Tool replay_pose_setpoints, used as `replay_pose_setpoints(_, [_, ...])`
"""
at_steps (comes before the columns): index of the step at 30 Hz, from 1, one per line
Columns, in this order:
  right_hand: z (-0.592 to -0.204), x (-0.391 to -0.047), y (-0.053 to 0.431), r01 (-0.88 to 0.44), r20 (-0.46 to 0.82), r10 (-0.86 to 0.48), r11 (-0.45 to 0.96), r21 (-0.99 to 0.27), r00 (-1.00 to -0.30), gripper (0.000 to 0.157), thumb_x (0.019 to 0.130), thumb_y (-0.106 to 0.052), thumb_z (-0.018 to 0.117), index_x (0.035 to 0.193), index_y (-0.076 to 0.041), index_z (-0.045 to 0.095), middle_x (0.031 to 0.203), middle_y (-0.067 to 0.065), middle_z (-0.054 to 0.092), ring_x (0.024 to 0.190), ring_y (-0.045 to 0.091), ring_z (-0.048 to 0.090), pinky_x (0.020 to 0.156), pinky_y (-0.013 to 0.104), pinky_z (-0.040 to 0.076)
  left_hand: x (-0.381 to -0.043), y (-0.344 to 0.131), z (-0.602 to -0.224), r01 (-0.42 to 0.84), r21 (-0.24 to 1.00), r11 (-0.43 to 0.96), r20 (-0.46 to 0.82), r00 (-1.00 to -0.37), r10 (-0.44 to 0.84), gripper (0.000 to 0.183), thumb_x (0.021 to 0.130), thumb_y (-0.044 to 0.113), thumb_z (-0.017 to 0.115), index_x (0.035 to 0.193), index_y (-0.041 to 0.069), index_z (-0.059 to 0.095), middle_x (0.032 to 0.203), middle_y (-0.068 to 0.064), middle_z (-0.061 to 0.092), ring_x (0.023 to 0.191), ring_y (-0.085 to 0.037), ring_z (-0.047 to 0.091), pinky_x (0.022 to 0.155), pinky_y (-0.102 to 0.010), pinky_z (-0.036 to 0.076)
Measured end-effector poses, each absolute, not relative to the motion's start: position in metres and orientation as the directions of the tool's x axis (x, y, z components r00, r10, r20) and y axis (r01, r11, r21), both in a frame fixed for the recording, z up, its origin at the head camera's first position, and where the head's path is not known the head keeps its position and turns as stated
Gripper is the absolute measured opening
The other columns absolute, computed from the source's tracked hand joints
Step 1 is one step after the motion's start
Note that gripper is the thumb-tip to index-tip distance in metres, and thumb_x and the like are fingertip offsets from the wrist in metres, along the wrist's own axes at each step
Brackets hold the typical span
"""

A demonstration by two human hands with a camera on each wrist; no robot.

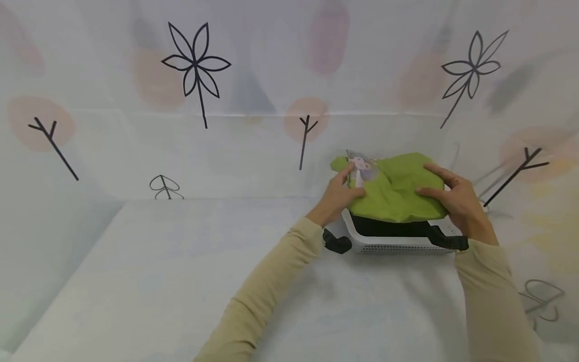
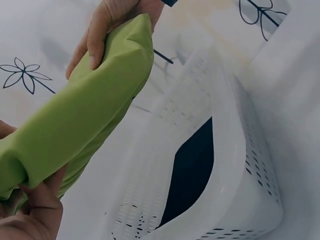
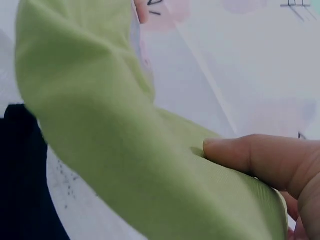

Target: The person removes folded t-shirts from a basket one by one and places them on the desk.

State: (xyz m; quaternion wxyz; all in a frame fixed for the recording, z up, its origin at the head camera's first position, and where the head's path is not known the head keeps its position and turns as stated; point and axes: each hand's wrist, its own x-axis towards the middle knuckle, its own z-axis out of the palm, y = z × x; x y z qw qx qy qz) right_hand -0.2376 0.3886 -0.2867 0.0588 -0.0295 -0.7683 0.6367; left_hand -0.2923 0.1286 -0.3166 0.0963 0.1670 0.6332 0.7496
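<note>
Plain lime green runs across my cloth, broken by a patch in grey, white and pale pink. My sleeves are plain beige, my wrist mounts black. The basket is white, patterned with small perforations; its inside reads black, tinged navy in my left wrist's view. Black-outlined flowers and black twigs over peach discs pattern the white backdrop, among blurred pink, grey-blue and yellow blotches. The table is white, faintly mottled pale blue.
</note>
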Motion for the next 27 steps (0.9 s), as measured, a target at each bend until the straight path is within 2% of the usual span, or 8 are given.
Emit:
replay_pose_setpoints(3, [-0.284,-0.235,0.383,-0.036,0.060,0.122,0.190,-0.981,-0.991,0.077,0.086,-0.012,0.075,0.151,-0.026,0.036,0.159,0.003,0.011,0.080,0.000,0.059,0.065,0.017,0.051,-0.293,0.120,-0.313,0.068,0.977,-0.201,0.139,-0.921,0.364,0.086,0.078,-0.009,0.067,0.151,0.023,0.037,0.157,-0.011,0.022,0.141,-0.018,0.020,0.100,-0.031,0.038])
replay_pose_setpoints(7, [-0.279,-0.234,0.375,-0.055,0.077,0.116,0.181,-0.982,-0.990,0.078,0.086,-0.012,0.075,0.151,-0.026,0.036,0.158,0.004,0.012,0.079,0.002,0.059,0.064,0.018,0.051,-0.292,0.109,-0.308,0.098,0.973,-0.207,0.171,-0.915,0.367,0.086,0.077,-0.010,0.066,0.151,0.022,0.037,0.157,-0.010,0.023,0.136,-0.017,0.027,0.089,-0.029,0.045])
replay_pose_setpoints(12, [-0.276,-0.231,0.365,-0.090,0.103,0.101,0.125,-0.988,-0.990,0.077,0.085,-0.006,0.075,0.151,-0.024,0.038,0.159,0.004,0.014,0.076,0.003,0.061,0.063,0.019,0.052,-0.291,0.096,-0.304,0.110,0.968,-0.226,0.191,-0.905,0.380,0.085,0.079,-0.011,0.066,0.152,0.021,0.035,0.157,-0.008,0.024,0.118,-0.017,0.044,0.080,-0.027,0.048])
replay_pose_setpoints(17, [-0.274,-0.229,0.354,-0.135,0.143,0.083,0.100,-0.986,-0.986,0.076,0.084,-0.001,0.074,0.150,-0.021,0.041,0.156,0.007,0.018,0.082,0.003,0.060,0.065,0.018,0.052,-0.289,0.083,-0.301,0.093,0.965,-0.243,0.187,-0.898,0.398,0.085,0.080,-0.010,0.065,0.153,0.022,0.033,0.156,-0.008,0.025,0.098,-0.016,0.054,0.080,-0.028,0.050])
replay_pose_setpoints(22, [-0.273,-0.227,0.340,-0.156,0.167,0.071,0.137,-0.978,-0.983,0.077,0.083,-0.001,0.075,0.149,-0.021,0.041,0.156,0.009,0.019,0.091,0.003,0.057,0.070,0.018,0.052,-0.288,0.067,-0.300,0.097,0.963,-0.250,0.194,-0.895,0.401,0.085,0.081,-0.010,0.064,0.153,0.022,0.031,0.155,-0.009,0.026,0.097,-0.017,0.055,0.082,-0.029,0.050])
replay_pose_setpoints(27, [-0.273,-0.225,0.326,-0.156,0.166,0.049,0.169,-0.973,-0.985,0.076,0.084,-0.004,0.076,0.149,-0.022,0.041,0.155,0.010,0.022,0.091,0.005,0.059,0.069,0.020,0.053,-0.286,0.052,-0.302,0.085,0.958,-0.274,0.195,-0.893,0.405,0.084,0.083,-0.009,0.064,0.153,0.022,0.031,0.155,-0.009,0.024,0.099,-0.019,0.055,0.082,-0.029,0.050])
